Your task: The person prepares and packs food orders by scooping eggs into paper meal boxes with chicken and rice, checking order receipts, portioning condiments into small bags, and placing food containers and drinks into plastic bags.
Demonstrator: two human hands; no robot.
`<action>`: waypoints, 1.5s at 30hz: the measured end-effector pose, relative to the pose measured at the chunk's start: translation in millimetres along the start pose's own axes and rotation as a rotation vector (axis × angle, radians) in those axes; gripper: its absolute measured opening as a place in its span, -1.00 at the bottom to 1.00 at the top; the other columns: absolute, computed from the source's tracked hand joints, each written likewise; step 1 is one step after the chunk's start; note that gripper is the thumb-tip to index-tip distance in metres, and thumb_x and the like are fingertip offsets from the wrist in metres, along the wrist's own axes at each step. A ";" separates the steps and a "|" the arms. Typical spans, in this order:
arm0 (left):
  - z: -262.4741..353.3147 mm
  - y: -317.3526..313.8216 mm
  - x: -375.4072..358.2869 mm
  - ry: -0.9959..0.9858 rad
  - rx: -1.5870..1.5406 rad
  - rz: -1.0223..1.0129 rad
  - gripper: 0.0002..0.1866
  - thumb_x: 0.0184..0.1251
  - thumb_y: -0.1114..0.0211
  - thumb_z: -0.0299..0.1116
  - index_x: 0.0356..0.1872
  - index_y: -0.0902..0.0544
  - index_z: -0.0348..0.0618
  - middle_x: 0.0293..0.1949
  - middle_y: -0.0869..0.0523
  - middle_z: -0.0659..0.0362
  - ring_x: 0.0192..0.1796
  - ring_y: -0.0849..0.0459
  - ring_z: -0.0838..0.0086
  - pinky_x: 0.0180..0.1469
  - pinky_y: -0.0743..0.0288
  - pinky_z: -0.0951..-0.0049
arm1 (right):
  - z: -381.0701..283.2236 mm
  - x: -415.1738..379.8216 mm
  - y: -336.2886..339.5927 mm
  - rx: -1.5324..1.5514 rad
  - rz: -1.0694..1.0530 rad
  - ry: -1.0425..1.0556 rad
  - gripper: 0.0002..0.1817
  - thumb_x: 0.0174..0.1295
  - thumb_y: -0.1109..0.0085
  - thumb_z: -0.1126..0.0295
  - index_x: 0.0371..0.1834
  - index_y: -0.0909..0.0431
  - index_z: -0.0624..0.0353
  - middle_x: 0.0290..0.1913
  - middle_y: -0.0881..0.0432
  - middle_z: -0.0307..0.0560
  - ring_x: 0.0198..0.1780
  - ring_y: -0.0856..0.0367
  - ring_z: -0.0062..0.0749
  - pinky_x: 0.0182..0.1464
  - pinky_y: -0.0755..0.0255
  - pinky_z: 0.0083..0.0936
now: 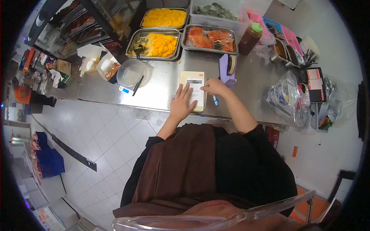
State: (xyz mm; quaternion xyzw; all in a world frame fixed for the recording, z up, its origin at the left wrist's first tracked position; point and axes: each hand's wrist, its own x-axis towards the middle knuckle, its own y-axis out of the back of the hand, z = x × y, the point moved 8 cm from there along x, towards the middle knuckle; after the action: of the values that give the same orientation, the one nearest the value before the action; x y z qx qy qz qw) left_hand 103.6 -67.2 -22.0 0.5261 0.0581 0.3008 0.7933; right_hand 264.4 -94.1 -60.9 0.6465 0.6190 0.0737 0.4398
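Note:
A cream pad or box (pixel 186 77) lies at the front edge of the steel table, with a white printed slip (pixel 196 85) on top. My left hand (pixel 181 104) lies on its lower left part, fingers spread. At the slip's right edge is my right hand (pixel 216 87), its fingers closed; what they hold, if anything, is too small to make out. A blue and white pen (pixel 215 101) lies just below my right hand. Behind that hand stands a purple tape dispenser (pixel 224 69).
Trays of yellow food (pixel 163 44) and red packets (pixel 210 38) stand behind. A clear round tub (pixel 130 73) and open food boxes (pixel 107 67) are to the left. A sauce bottle (pixel 249 38) and bagged bowls (pixel 285 94) are to the right. Another person (pixel 23 94) is far left.

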 end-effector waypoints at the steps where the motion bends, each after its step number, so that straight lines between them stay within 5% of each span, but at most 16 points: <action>1: -1.1 -1.0 -0.4 0.004 0.011 -0.007 -0.42 0.11 -0.15 -0.05 0.16 -0.37 -0.06 0.32 -0.20 0.18 0.38 -0.06 0.22 0.01 -0.37 0.12 | 5.8 -3.2 -4.9 0.255 -0.052 0.029 -0.63 0.17 -0.11 0.18 -0.57 -0.56 0.31 -0.62 -0.53 -0.18 -0.52 -0.52 -0.56 -0.45 -0.39 -0.58; 4: -2.4 -4.0 1.2 0.010 0.024 -0.019 -0.41 0.11 -0.15 -0.05 0.17 -0.36 -0.07 0.32 -0.19 0.18 0.38 -0.05 0.23 0.02 -0.37 0.10 | 32.0 -3.8 -25.7 0.800 0.104 0.150 -0.71 0.22 -0.07 0.26 -0.46 -0.54 0.31 -0.53 -0.53 -0.22 -0.48 -0.50 -0.60 -0.40 -0.39 -0.64; 7: -2.1 -5.1 1.5 0.013 0.010 -0.026 -0.41 0.11 -0.15 -0.06 0.17 -0.36 -0.08 0.32 -0.19 0.18 0.39 -0.04 0.22 0.05 -0.34 0.07 | 40.7 -4.5 -35.6 0.850 0.174 0.250 -0.76 0.24 -0.06 0.32 -0.40 -0.51 0.32 -0.39 -0.51 -0.24 -0.41 -0.48 -0.62 -0.37 -0.38 -0.66; 10: -4.5 -6.9 0.0 0.011 0.001 -0.033 -0.41 0.10 -0.16 -0.06 0.17 -0.36 -0.08 0.33 -0.18 0.18 0.39 -0.03 0.21 0.08 -0.31 0.05 | 51.5 5.3 -35.3 0.583 0.164 0.149 -0.80 0.17 -0.15 0.35 -0.41 -0.51 0.32 -0.36 -0.47 -0.23 -0.37 -0.47 -0.64 -0.33 -0.38 -0.64; 13: -2.8 -5.1 1.6 0.007 -0.028 -0.021 -0.42 0.10 -0.16 -0.07 0.16 -0.37 -0.09 0.33 -0.18 0.18 0.39 -0.03 0.20 0.10 -0.30 0.03 | 37.7 -22.3 -5.6 0.382 0.681 0.313 -0.72 -0.05 -0.32 0.37 -0.28 -0.52 0.23 -0.40 -0.50 -0.12 -0.40 -0.50 -0.40 -0.30 -0.39 -0.49; 16: -1.8 -4.0 0.9 0.009 -0.050 0.001 -0.43 0.10 -0.17 -0.08 0.14 -0.38 -0.10 0.33 -0.18 0.18 0.38 -0.03 0.18 0.09 -0.30 0.03 | 26.4 -38.5 0.2 0.256 0.827 0.311 -0.59 -0.16 -0.35 0.44 -0.17 -0.48 0.17 -0.27 -0.44 -0.02 -0.28 -0.47 -0.21 -0.18 -0.37 -0.40; 21: -0.3 -4.2 1.2 -0.015 -0.008 0.007 -0.43 0.08 -0.19 -0.09 0.12 -0.40 -0.10 0.32 -0.19 0.17 0.37 -0.05 0.16 0.01 -0.35 0.05 | -0.2 -72.4 14.4 -0.062 0.975 0.385 -0.54 -0.07 -0.26 0.42 -0.03 -0.40 0.15 -0.17 -0.37 0.00 -0.11 -0.39 -0.08 -0.06 -0.31 -0.30; 25: 2.7 -2.9 1.2 -0.024 -0.007 0.008 -0.43 0.08 -0.19 -0.10 0.11 -0.39 -0.14 0.32 -0.19 0.17 0.37 -0.06 0.15 -0.01 -0.36 0.07 | 18.8 -130.2 67.0 -0.054 1.584 -0.073 -0.59 -0.02 -0.26 0.25 -0.11 -0.45 0.17 -0.17 -0.39 -0.04 -0.08 -0.37 -0.17 0.00 -0.23 -0.14; 28: 5.0 -3.6 1.6 -0.032 0.015 0.004 -0.43 0.09 -0.19 -0.10 0.11 -0.39 -0.18 0.32 -0.20 0.15 0.37 -0.07 0.15 -0.03 -0.38 0.10 | 93.0 -65.9 43.1 1.181 0.693 -0.404 -0.63 0.08 -0.18 0.20 -0.11 -0.47 0.17 -0.12 -0.43 -0.07 0.00 -0.37 -0.24 0.01 -0.27 -0.10; 32: 4.0 -3.9 -0.9 -0.041 0.014 0.025 -0.43 0.09 -0.19 -0.12 0.10 -0.38 -0.20 0.31 -0.20 0.13 0.36 -0.07 0.13 -0.03 -0.39 0.12 | 103.4 -57.9 46.0 1.432 0.587 -0.120 -0.68 0.15 -0.08 0.29 -0.08 -0.45 0.21 -0.03 -0.46 -0.08 -0.02 -0.44 -0.33 -0.03 -0.38 -0.25; 35: 6.4 -0.8 0.7 -0.062 0.002 0.053 -0.44 0.09 -0.19 -0.13 0.10 -0.39 -0.21 0.31 -0.22 0.11 0.36 -0.08 0.12 -0.03 -0.39 0.13 | 112.1 -63.0 23.0 1.394 0.868 0.081 -0.76 0.13 -0.06 0.40 -0.13 -0.49 0.20 -0.09 -0.49 -0.10 -0.10 -0.48 -0.43 -0.14 -0.45 -0.36; 36: 6.4 -0.7 0.5 -0.072 0.014 0.061 -0.44 0.09 -0.19 -0.13 0.09 -0.39 -0.22 0.30 -0.22 0.10 0.36 -0.09 0.11 -0.03 -0.39 0.13 | 130.9 -56.4 19.6 1.130 0.996 0.059 -0.77 0.12 -0.06 0.44 -0.15 -0.51 0.22 -0.13 -0.51 -0.12 -0.12 -0.49 -0.46 -0.18 -0.45 -0.41; 39: 6.0 -5.0 0.1 -0.072 0.013 0.060 -0.45 0.08 -0.20 -0.15 0.08 -0.40 -0.23 0.30 -0.23 0.09 0.35 -0.10 0.10 -0.01 -0.38 0.13 | 172.1 -52.3 6.4 0.677 1.214 -0.102 -0.81 0.10 -0.05 0.51 -0.21 -0.54 0.27 -0.25 -0.55 -0.16 -0.21 -0.51 -0.53 -0.29 -0.44 -0.52; 41: 4.8 -4.8 0.4 -0.046 -0.003 0.029 -0.45 0.07 -0.21 -0.15 0.07 -0.41 -0.24 0.29 -0.22 0.01 0.35 -0.10 0.05 0.04 -0.36 0.13 | 174.4 -70.6 11.8 0.866 1.234 -0.320 -0.83 0.11 -0.05 0.53 -0.24 -0.55 0.30 -0.31 -0.57 -0.18 -0.28 -0.53 -0.54 -0.33 -0.42 -0.56; 44: 2.6 -3.3 -2.5 -0.074 -0.003 0.122 -0.46 0.06 -0.22 -0.14 0.05 -0.43 -0.24 0.28 -0.19 -0.12 0.34 -0.10 0.00 0.07 -0.32 0.10 | 26.0 -128.6 66.0 0.273 1.391 0.335 -0.78 0.13 -0.04 0.50 -0.15 -0.55 0.27 -0.42 -0.58 -0.13 -0.40 -0.54 -0.47 -0.34 -0.42 -0.56; 45: 3.7 -2.5 -2.4 -0.061 -0.001 0.113 -0.47 0.07 -0.22 -0.14 0.03 -0.44 -0.24 0.24 -0.18 -0.22 0.31 -0.10 -0.06 0.11 -0.28 0.06 | 9.8 -96.4 53.9 0.374 1.120 0.402 -0.69 0.14 -0.04 0.50 -0.01 -0.48 0.19 -0.43 -0.58 -0.09 -0.43 -0.54 -0.41 -0.34 -0.42 -0.52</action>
State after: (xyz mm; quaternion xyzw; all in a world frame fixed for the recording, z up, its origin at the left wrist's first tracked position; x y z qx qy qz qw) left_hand 104.2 -72.2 -23.1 0.5371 0.0041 0.3291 0.7767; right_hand 288.9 -173.9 12.0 0.9125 0.2593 0.3038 0.0886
